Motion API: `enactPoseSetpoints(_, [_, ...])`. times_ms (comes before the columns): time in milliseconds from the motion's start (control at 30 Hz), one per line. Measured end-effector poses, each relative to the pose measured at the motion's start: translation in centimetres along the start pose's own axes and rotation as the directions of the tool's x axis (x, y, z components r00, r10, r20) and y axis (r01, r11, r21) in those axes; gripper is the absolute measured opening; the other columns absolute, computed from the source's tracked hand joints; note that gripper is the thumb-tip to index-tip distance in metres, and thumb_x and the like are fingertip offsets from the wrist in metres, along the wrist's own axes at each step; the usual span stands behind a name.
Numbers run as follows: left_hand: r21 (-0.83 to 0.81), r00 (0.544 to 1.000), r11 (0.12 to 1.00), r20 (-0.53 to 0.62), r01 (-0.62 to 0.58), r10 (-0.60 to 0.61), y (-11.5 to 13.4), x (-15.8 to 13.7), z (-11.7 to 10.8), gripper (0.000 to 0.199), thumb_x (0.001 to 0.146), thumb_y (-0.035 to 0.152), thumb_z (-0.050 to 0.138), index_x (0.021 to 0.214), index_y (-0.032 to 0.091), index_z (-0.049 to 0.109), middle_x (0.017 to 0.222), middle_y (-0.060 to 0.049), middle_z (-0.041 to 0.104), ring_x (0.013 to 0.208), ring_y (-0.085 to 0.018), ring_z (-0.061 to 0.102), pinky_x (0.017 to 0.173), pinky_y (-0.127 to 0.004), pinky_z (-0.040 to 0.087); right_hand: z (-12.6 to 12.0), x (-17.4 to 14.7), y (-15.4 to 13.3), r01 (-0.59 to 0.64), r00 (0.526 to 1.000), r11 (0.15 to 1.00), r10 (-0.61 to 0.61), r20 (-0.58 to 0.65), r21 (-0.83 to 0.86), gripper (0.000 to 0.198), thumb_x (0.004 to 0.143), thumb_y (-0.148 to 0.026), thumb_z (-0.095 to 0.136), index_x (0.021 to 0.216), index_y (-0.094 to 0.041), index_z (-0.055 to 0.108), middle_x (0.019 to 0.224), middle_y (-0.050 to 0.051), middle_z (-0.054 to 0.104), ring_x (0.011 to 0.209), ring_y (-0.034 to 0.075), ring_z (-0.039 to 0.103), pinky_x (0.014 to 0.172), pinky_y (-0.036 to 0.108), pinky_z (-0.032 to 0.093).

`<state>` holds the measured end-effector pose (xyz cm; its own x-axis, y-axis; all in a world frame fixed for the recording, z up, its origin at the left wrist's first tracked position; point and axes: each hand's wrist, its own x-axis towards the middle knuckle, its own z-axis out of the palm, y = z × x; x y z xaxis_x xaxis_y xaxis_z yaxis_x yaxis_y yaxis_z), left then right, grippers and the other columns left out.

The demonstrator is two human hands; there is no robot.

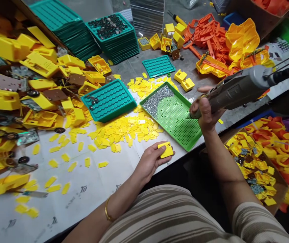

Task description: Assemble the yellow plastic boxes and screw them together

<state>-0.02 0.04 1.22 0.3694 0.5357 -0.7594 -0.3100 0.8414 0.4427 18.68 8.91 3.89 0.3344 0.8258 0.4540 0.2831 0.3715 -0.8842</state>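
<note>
Near the table's front edge, my left hand (150,160) grips a small yellow plastic housing (166,150) between thumb and fingers. My right hand (206,113) is wrapped round a grey electric screwdriver (238,86), tilted with its tip down over a light green perforated tray (178,111). Small silver screws (159,98) are heaped in the tray's far left part. Whether the tip touches a screw or the tray I cannot tell. Left of the tray spreads a pile of small flat yellow plastic pieces (126,131), with a teal ridged tray stack (109,99) behind it.
Yellow housings with wires and boards (43,64) crowd the left side. Teal tray stacks (119,44) stand at the back, with orange plastic parts (207,33) to their right. Below the table's right edge are a cardboard box of yellow housings (256,165) and orange-yellow duck-like parts (283,145).
</note>
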Motion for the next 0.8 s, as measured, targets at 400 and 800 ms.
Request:
enactPoseSetpoints(400, [-0.051,0.999,0.998,0.0,-0.033,0.033,-0.5,0.0,0.1,0.023,0.082,0.016,0.066,0.105,0.011,0.064,0.095,-0.01,0.069,0.084,-0.019,0.071,0.081,-0.033,0.059,-0.5,-4.9,-7.1,-0.115,0.938,0.904,-0.038,0.344,0.413,0.024,0.084,-0.052,0.062,0.097,-0.031,0.059,0.053,-0.005,0.049,0.042,0.015,0.05,0.042,0.031,0.048])
enactPoseSetpoints(800, [-0.019,0.996,0.997,0.029,-0.079,0.079,-0.7,-0.2,0.2,0.025,0.083,0.017,0.064,0.107,0.011,0.064,0.102,-0.011,0.068,0.089,-0.018,0.068,0.088,-0.038,0.056,0.6,-5.5,-6.6,-0.183,0.91,0.928,0.036,0.413,0.324,0.031,0.081,-0.06,0.059,0.093,-0.033,0.049,0.049,-0.008,0.044,0.037,0.015,0.046,0.037,0.029,0.042])
